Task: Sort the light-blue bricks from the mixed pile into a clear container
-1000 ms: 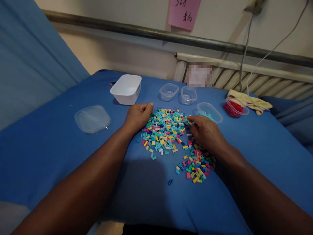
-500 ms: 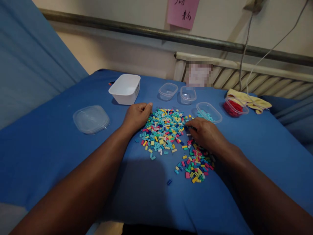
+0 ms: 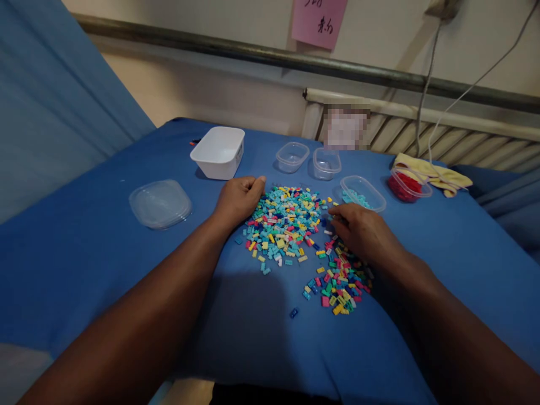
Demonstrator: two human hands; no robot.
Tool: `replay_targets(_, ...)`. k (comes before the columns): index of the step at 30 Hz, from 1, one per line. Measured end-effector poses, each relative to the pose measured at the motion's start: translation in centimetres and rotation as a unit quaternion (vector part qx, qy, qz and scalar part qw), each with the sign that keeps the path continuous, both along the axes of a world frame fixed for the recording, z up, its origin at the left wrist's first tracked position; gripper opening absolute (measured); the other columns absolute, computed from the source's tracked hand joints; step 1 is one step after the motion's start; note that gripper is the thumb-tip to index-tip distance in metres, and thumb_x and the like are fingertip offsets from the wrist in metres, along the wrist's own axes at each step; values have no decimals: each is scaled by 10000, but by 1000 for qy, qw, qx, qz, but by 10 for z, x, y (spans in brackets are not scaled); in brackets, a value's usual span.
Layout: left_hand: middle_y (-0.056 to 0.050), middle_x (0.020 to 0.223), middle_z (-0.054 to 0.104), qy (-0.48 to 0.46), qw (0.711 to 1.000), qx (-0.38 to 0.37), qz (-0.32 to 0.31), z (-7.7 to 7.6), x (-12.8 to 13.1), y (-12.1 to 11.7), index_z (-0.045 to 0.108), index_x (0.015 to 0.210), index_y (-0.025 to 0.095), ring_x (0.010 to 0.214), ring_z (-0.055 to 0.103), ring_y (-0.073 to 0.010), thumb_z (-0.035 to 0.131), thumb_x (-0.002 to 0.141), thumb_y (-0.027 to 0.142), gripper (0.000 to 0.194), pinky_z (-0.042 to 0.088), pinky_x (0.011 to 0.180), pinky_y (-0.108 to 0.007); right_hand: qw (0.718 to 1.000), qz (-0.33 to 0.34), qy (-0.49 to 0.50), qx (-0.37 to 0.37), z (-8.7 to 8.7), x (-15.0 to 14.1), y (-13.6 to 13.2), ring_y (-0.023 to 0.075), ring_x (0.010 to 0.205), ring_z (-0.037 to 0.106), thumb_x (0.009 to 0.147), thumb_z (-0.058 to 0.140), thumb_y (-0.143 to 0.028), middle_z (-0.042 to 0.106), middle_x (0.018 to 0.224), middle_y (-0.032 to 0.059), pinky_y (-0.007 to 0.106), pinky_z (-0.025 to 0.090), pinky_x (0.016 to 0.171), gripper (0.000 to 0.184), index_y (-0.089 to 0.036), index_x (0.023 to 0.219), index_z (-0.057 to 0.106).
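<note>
The right hand (image 3: 360, 230) was bent over the right edge of the main brick pile (image 3: 289, 219), thumb and forefinger close together; whether they pinched a brick could not be told. If a brick was there, its small size could have let it slip from the grip. The left hand (image 3: 240, 197) lay curled against the pile's left edge, thumb against forefinger, its inside hidden; a careless shift could have spread the bricks.

The right wrist partly hid the smaller brick pile (image 3: 343, 284). A low drag of that arm could have pushed the two groups together, since only a narrow, littered gap parted them. Just beyond the right knuckles stood the clear tub of turquoise bricks (image 3: 373, 194); a bump could have tipped it.

Nearer the body, a stray dark-blue brick (image 3: 294, 313) sat apart on the blue-covered tabletop (image 3: 105, 247), where a sleeve-height sweep could have knocked it off.
</note>
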State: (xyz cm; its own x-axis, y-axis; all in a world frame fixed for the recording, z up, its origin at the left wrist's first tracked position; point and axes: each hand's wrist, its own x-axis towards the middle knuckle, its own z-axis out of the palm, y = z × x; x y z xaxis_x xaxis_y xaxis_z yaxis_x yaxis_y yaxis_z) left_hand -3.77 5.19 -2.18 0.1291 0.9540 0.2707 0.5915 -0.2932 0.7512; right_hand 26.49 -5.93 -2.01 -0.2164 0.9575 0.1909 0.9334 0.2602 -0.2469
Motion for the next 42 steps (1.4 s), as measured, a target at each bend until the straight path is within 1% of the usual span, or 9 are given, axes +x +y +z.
replay_targets(4,-16,596,569,1,1000,-8,1,-1,0,1,692,713,199,652,528,-197,550,1023,595,523,312,592,-316,999,26,-27,-27,-1,0,6,275,1064,751,1025,627,-220,812,1172,110,371,560,943,269,-226,1214,818)
replay_targets(11,-19,603,581,3,1000,-7,-1,0,-1,1,677,699,200,648,530,-197,546,1022,595,527,315,593,-317,1000,1,-21,-13,0,-7,1,261,950,755,991,607,-172,808,1054,95,354,550,831,207,-214,1068,795)
replay_targets(16,-20,598,576,3,1000,-6,-1,0,0,0,688,705,200,653,528,-200,544,1019,592,523,317,595,-316,993,5,56,106,11,3,-4,271,943,746,999,615,-231,800,1040,104,400,575,865,182,-216,1076,779)
replay_targets(20,-27,598,577,6,1000,-8,0,1,0,0,682,695,201,653,531,-205,541,1016,598,529,316,592,-319,973,-53,88,205,22,31,1,281,875,726,998,618,-285,780,996,112,436,584,830,196,-213,1080,781)
replay_targets(23,-25,590,565,5,1000,-8,2,1,0,0,688,705,201,644,524,-204,539,1015,591,521,314,590,-319,967,-81,76,228,20,50,8,302,913,730,986,620,-276,781,1006,131,470,592,868,217,-192,1099,785)
replay_targets(29,-13,565,529,12,1000,-2,2,1,-1,1,660,673,203,614,499,-194,543,1011,580,520,306,589,-321,971,-64,69,219,10,58,12,328,1049,738,1008,560,-202,799,1120,164,518,584,988,286,-188,1173,792)
replay_targets(35,-12,569,527,12,1000,-3,3,3,0,0,654,672,204,611,490,-191,538,1014,575,518,301,591,-326,972,-34,77,219,11,34,7,328,1093,754,1049,532,-222,813,1163,161,507,581,1021,285,-191,1169,789)
replay_targets(39,-12,567,528,16,1000,-7,4,3,0,0,658,681,205,613,495,-194,530,1018,575,515,304,595,-327,988,12,71,135,-2,2,13,353,1216,732,1042,563,-276,768,1374,186,521,579,1063,432,-166,1445,674)
replay_targets(42,-8,556,510,7,1000,-9,2,2,-1,0,658,684,207,612,492,-195,541,1014,586,516,298,589,-324,998,-4,20,57,-11,-14,23,388,1250,715,1017,535,-214,740,1423,230,538,568,1073,571,-94,1575,555)
